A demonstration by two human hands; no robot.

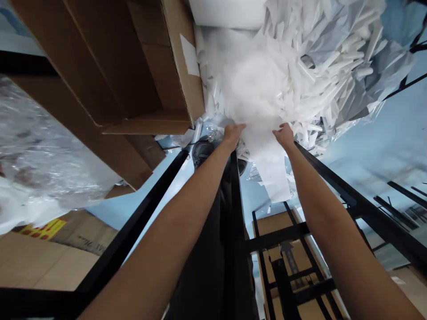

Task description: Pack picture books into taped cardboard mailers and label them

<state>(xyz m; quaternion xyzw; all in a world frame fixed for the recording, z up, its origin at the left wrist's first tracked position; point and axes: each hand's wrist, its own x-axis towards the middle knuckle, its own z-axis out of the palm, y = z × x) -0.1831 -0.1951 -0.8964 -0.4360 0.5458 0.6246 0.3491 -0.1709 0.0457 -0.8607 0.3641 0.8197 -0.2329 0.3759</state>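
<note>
A thin white sheet point(262, 135), like packing foam, stretches between my two hands and hangs down toward the floor. My left hand point(233, 134) is closed with its thumb and fingers pinching the sheet's left edge. On the opposite edge, my right hand point(284, 134) pinches the same sheet, its fingers bent. Behind the sheet lies a large heap of white packing material point(327, 84), with many rolled or folded strips and some clear plastic. Where the sheet ends at the top, it blends into the heap.
An open cardboard box point(185, 66) stands left of the heap. Bubble-wrapped or plastic-covered goods point(50, 146) lie further left. Black metal frame bars point(235, 200) run around my legs and beneath my arms. My shoe point(202, 151) rests on the blue floor. A cardboard carton point(276, 224) sits below right.
</note>
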